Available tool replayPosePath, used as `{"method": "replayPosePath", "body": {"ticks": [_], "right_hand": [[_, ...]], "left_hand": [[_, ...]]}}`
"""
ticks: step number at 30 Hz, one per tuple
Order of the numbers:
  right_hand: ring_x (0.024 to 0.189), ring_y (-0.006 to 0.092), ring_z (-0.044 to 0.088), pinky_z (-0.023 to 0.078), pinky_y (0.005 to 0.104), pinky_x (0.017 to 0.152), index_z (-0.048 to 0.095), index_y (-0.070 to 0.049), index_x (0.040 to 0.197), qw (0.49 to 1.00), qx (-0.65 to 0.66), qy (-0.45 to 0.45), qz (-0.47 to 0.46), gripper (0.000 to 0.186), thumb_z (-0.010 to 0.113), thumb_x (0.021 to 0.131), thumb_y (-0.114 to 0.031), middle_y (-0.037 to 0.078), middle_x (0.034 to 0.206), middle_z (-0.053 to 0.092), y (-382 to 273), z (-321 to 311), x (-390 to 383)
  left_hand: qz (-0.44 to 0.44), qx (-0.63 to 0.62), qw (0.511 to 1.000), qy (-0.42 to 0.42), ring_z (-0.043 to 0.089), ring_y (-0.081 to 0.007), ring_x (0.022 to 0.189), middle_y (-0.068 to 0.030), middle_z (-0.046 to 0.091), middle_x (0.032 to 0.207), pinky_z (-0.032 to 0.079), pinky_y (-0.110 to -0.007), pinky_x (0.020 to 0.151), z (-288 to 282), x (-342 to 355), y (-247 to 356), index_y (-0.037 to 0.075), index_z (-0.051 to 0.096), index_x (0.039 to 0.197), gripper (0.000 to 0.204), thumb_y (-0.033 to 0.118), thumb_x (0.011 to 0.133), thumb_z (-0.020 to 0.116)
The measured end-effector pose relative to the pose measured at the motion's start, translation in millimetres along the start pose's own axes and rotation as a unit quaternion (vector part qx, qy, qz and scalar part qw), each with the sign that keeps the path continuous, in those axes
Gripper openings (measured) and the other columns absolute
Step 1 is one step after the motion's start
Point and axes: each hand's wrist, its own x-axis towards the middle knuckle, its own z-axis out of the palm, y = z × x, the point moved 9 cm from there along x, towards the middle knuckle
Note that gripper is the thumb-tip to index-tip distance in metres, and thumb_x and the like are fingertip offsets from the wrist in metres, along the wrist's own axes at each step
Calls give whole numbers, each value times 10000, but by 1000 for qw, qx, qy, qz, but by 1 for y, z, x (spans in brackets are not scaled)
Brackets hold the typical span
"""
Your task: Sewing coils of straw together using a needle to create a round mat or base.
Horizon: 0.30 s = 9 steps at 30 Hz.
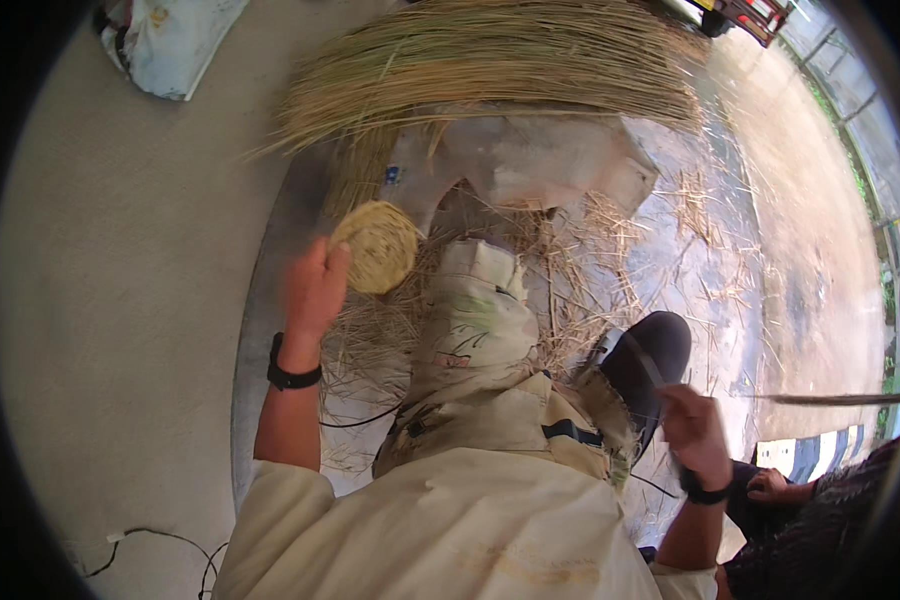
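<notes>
My left hand (pixel 317 290), with a black band on its wrist, grips the edge of a round, flat coiled straw disc (pixel 377 247). The disc is yellowish and slightly blurred. On the right, my right hand (pixel 695 432) is closed and smeared by motion. A thin pale strip (pixel 642 358) sticks out from its fingers toward the upper left, over a dark shoe (pixel 660 352); what the strip is made of cannot be told. Between my hands a patterned beige cloth (pixel 480 315) covers my leg.
A large bundle of long straw stalks (pixel 500 65) lies at the far side, beside a flattened pale sack (pixel 545 160). Loose straw bits (pixel 570 265) litter the ground. Another person's hand (pixel 775 487) shows at lower right. A white sack (pixel 170 45) and black cable (pixel 160 532) lie left.
</notes>
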Motion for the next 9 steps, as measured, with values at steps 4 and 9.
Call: {"method": "replayPosePath", "body": {"ticks": [4, 9], "right_hand": [[655, 378, 683, 546, 452, 594, 672, 1, 1173, 955, -104, -145, -235, 229, 662, 946, -26, 199, 851, 700, -95, 117, 34], [701, 354, 721, 559, 427, 624, 676, -5, 1214, 963, -95, -78, -240, 231, 640, 995, -71, 212, 883, 714, -102, 160, 73]], "left_hand": [[16, -95, 988, -117, 694, -378, 754, -243, 681, 846, 520, -416, 685, 52, -40, 72, -33, 658, 1137, 249, 187, 1037, 598], [87, -134, 974, -158, 614, -113, 811, -107, 703, 852, 521, -314, 737, 81, -70, 110, 2, 659, 1277, 343, 247, 1038, 640]]}}
